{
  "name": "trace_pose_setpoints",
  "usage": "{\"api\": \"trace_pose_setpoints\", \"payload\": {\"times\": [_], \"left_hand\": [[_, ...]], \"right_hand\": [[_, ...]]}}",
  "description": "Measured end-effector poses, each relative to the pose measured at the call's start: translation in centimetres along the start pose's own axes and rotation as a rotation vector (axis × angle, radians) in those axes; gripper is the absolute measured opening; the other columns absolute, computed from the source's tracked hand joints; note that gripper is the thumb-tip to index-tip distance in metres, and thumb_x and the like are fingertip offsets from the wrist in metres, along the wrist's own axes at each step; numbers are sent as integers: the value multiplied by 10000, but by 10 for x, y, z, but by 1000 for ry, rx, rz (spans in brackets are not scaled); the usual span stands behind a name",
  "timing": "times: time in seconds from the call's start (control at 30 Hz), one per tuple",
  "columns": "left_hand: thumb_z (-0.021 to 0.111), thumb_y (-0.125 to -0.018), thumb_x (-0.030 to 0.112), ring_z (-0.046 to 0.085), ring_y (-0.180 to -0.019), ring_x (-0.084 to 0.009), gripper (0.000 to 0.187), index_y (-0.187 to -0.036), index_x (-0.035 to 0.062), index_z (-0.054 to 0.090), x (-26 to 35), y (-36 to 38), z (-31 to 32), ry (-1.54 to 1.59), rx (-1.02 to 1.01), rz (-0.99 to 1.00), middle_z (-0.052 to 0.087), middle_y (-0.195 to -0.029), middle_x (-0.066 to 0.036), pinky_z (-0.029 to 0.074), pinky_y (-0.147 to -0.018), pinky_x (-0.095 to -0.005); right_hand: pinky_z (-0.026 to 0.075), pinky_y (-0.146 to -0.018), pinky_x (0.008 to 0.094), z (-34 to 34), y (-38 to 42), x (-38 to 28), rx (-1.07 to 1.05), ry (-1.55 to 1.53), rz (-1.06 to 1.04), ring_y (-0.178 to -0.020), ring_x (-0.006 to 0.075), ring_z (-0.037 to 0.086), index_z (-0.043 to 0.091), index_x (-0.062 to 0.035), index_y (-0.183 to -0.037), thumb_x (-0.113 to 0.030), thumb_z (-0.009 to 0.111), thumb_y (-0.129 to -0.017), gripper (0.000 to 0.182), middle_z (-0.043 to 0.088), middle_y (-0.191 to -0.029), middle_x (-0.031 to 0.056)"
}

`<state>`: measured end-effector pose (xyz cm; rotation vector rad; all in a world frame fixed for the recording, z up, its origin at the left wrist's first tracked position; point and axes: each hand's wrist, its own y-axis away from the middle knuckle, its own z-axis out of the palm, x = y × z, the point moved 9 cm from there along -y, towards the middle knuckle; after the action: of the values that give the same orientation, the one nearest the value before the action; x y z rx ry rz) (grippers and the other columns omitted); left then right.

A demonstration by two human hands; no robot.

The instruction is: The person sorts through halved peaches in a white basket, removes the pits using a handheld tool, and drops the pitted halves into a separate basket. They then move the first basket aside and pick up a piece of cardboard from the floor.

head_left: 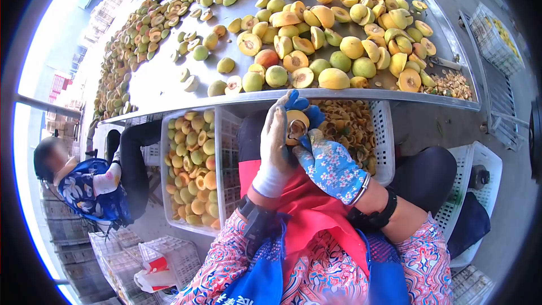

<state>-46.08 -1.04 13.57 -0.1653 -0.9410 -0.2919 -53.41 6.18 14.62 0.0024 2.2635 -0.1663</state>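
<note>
A long grey metal counter (169,73) is stretching across the upper half of the view, carrying a wide spread of yellow and green peaches, whole and halved (316,28), piling thickest toward twelve and one o'clock. At the counter's three o'clock end, a small heap of brown peach pits (451,83) is lying against the rim. Below the counter's edge, at about eight o'clock, a white slotted plastic crate of yellow peach halves (192,169) is standing, and just beside it toward the centre a second white slotted plastic crate holding brown pits and scraps (353,127) is sitting under the hands. At nine o'clock, another person in a blue flowered top (90,186) is sitting low beside the first crate.

At the centre, the left hand in a worn white cloth glove (275,147) is gripping a halved yellow peach (296,123), its fingers closing around the fruit from the nine o'clock side. The right hand in a blue flowered glove (327,161) is pressing in from four o'clock, its fingers closing on a small metal loop-shaped pitting tool (297,130) that is touching the cut face of the peach. The peach is being held just below the counter's edge, above the scrap crate.
</note>
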Motion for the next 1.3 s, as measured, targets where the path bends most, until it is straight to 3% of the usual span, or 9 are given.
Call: {"api": "trace_pose_setpoints", "payload": {"times": [0.07,0.43,0.5,0.63,0.73,0.83,0.9,0.93,1.3], "left_hand": [[509,-987,339,640,-981,-276,452,-1270,-12,474,-21,3,13,328,-142,-318,582,-1166,-147,542,-886,-428],[392,-1029,348,615,-1018,-283,412,-1236,6,493,-9,3,-9,-198,-30,107,582,-1123,-139,508,-923,-486],[399,-1024,368,609,-1031,-291,433,-1250,8,482,-12,5,-9,-138,-29,92,576,-1140,-141,500,-936,-491],[472,-996,386,596,-1069,-296,489,-1292,-1,443,-20,4,3,369,-137,-240,552,-1196,-148,504,-942,-442],[499,-979,416,637,-963,-300,503,-1251,-6,472,-24,4,-9,187,-89,-261,577,-1122,-153,541,-862,-418],[501,-981,408,663,-852,-283,477,-1220,-4,502,-23,4,-13,57,-64,-219,598,-1033,-139,565,-775,-392],[498,-988,383,657,-846,-255,441,-1202,-2,519,-19,5,-18,-8,-38,-147,603,-1025,-123,566,-763,-376],[498,-988,383,657,-846,-255,441,-1202,-2,519,-20,6,-18,-9,-32,-148,603,-1025,-123,566,-763,-376],[519,-966,419,649,-845,-215,457,-1143,-1,547,-15,8,7,26,-296,-207,630,-961,-112,548,-791,-357]], "right_hand": [[485,-600,513,5,2,1,17,26,-47,-684,401,613,572,-34,-1009,-285,522,-929,269,609,-791,227],[485,-669,494,10,-6,8,-120,-299,124,-813,463,606,540,35,-1035,-191,556,-909,259,638,-846,265],[482,-679,496,26,-1,21,-267,-415,323,-829,470,603,541,40,-1035,-193,555,-911,264,640,-846,264],[475,-674,501,9,-8,10,-111,-181,17,-818,462,606,549,35,-1032,-196,561,-910,261,640,-833,254],[465,-727,543,24,-8,13,-191,-44,20,-840,465,582,583,14,-1022,-196,543,-906,244,605,-865,286],[487,-578,483,14,-10,7,11,-238,-59,-642,378,615,568,-5,-971,-227,533,-934,227,598,-717,223],[445,-424,338,43,12,19,-468,-851,627,-470,208,552,554,-64,-942,-278,512,-970,219,576,-635,84],[391,-377,250,44,16,14,-495,-946,664,-428,103,468,532,-100,-917,-314,487,-989,230,500,-605,-2],[295,-354,249,41,38,-9,-785,-1681,780,-365,89,350,545,-129,-938,-421,522,-954,294,393,-546,-31]]}}
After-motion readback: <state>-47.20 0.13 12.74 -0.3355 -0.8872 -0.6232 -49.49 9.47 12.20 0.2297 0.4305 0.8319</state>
